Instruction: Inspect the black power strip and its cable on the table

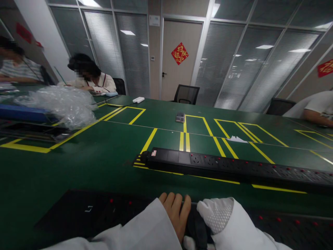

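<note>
A long black power strip [104, 211] marked "L1", with red dots, lies along the near edge. My left hand [177, 211], without a glove, has its fingers pressed together and bent over the strip's far edge. Right beside it, my right hand [217, 215] in a white dotted glove closes round a black plug-like piece [199, 227] over the strip. White glove fabric shows below that piece too. What the black piece joins is hidden. Farther back, a second black power strip [234, 166] with several sockets lies across yellow tape lines.
Crumpled clear plastic [65, 104] lies at the left by a blue object [23, 113]. A small grey item [180, 117], a white device [138, 100] and white paper scraps [236, 139] are on the green table [78, 166]. People sit far left and right.
</note>
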Action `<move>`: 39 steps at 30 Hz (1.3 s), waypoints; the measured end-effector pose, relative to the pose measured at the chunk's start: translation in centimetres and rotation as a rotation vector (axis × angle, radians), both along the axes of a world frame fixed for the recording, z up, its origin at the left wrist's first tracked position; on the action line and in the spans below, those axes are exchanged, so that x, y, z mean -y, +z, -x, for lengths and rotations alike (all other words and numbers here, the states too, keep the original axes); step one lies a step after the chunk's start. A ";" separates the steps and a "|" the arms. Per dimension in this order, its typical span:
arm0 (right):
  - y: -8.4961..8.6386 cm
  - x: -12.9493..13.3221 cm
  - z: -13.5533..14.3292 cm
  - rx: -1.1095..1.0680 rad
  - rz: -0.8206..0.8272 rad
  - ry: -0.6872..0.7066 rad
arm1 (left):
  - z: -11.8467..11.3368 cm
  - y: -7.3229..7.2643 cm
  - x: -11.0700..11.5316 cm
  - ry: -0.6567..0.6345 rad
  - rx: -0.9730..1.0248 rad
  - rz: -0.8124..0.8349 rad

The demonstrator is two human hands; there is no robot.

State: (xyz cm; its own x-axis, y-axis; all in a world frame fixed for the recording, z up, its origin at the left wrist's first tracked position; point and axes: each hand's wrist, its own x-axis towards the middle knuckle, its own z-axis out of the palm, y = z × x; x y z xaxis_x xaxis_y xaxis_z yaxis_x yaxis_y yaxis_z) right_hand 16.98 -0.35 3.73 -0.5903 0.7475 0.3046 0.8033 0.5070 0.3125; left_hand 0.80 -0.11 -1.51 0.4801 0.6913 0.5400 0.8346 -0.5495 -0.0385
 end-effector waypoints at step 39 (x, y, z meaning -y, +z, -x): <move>-0.6 0.8 -1.3 -0.040 0.014 0.067 | -0.2 0.4 0.2 0.022 0.021 0.024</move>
